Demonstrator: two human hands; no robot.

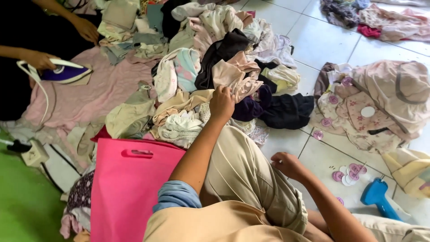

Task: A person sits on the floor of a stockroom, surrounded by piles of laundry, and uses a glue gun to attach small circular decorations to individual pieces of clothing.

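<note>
Nearest, the right hand (289, 165) rests half-curled on the knee, holding nothing, beside a pink bag (127, 188). Farther out, the left hand (221, 104) has its fingers closed on a peach garment (233, 71) atop the clothes pile (197, 76) on the floor; it looks light and limp, best pinched at a fold. Beyond, another person's hand guides an iron (67, 73).

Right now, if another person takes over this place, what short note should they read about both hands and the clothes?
Left hand: reaching into the heap of mixed crumpled clothes, fingers closed on a pale peach cloth.
Right hand: loosely curled and holding nothing, beside the knee above the white floor tiles.
Nearby: flat pink fabric bag with a cut handle at the left knee; round pink and white tags and a blue plastic tool to the right.
Another person irons a pink garment with a purple and white iron.
Heap is still large and unsorted.
</note>
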